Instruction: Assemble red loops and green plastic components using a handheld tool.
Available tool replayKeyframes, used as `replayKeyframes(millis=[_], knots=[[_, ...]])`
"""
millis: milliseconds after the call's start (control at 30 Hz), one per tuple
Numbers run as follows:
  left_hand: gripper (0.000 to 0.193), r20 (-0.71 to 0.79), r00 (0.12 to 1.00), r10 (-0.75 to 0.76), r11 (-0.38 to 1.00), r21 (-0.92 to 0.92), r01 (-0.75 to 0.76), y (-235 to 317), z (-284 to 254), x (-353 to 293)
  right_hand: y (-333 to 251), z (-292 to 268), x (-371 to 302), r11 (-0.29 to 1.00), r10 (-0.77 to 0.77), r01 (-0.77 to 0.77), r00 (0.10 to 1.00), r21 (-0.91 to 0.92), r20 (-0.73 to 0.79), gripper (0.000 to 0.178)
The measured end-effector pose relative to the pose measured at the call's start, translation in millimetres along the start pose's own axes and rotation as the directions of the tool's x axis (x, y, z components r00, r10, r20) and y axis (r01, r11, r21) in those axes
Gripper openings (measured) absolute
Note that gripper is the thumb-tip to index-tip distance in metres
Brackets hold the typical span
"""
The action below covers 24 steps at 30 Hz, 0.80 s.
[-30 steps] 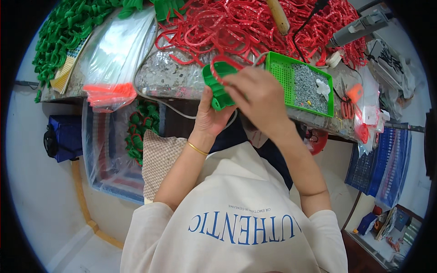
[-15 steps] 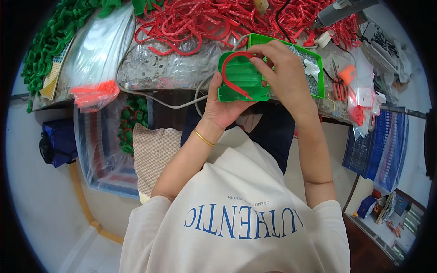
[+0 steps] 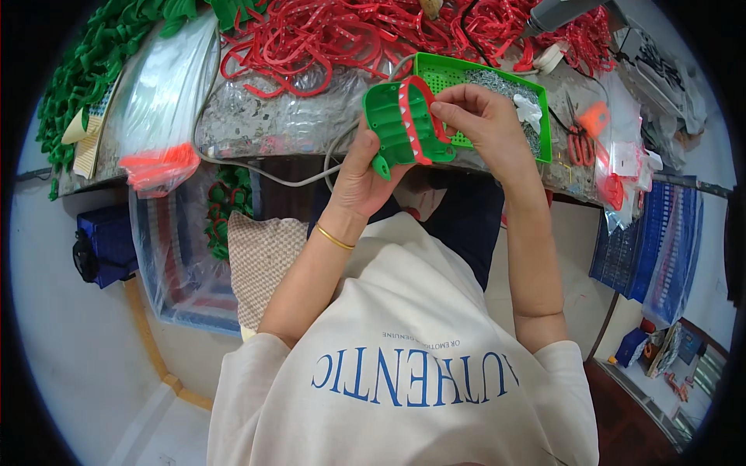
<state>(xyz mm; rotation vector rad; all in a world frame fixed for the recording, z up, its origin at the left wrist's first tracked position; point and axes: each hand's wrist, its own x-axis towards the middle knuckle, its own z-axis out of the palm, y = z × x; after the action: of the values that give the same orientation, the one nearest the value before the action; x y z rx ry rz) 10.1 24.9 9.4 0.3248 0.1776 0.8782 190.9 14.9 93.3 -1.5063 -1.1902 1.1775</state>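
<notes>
My left hand [image 3: 359, 177] grips a green hollow plastic shell [image 3: 382, 132] from its near left side, thumb against its edge, above the table's front edge. A curved red plastic strip [image 3: 410, 128] with white tooth shapes lies over the shell's opening. At the strip's right side, my right hand [image 3: 497, 128] pinches it between thumb and fingers. The shell's underside and most of my left fingers are hidden. Just behind my right hand stands a bright green tray [image 3: 482, 64] with small grey metal pieces and a white scrap in it.
Many red strips [image 3: 311, 39] are heaped along the back. Green parts [image 3: 101, 70] pile up at far left, near clear plastic bags [image 3: 167, 93]. A grey tool [image 3: 559, 15] juts in at upper right. Pliers [image 3: 579, 146] lie right of the tray. A cable [image 3: 272, 181] droops over the edge.
The green shell has tilted and turned, and the red strip's toothed outer face now shows. Both hands have shifted slightly, with my right hand still at the strip.
</notes>
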Motion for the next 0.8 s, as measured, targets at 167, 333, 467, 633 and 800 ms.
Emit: replayKeyframes(millis=[167, 333, 467, 633, 800], knots=[[0.080, 0.020, 1.000, -0.018, 0.998, 0.064, 0.017, -1, 6, 0, 8, -6, -3, 0.995, 0.056, -0.057, 0.998, 0.085, 0.014, 0.018], [0.072, -0.056, 0.998, -0.028, 0.992, 0.121, 0.034, -1, -3, -6, 6, 3, -17, 0.994, 0.050, -0.047, 0.998, 0.103, -0.026, 0.018], [0.083, -0.207, 0.978, -0.022, 0.949, 0.302, 0.085, 1, -3, -13, 6, 27, -10, 1.000, -0.029, 0.029, 0.991, -0.005, -0.131, 0.017], [0.083, -0.108, 0.994, -0.022, 0.986, 0.162, 0.040, 18, -23, -14, 10, 47, 3, 0.869, -0.259, 0.141, 0.946, -0.473, -0.195, 0.016], [0.069, -0.216, 0.976, -0.034, 0.971, 0.223, 0.083, 27, -12, -9, 10, 39, 0, 0.891, -0.263, 0.181, 0.954, -0.417, -0.147, 0.021]])
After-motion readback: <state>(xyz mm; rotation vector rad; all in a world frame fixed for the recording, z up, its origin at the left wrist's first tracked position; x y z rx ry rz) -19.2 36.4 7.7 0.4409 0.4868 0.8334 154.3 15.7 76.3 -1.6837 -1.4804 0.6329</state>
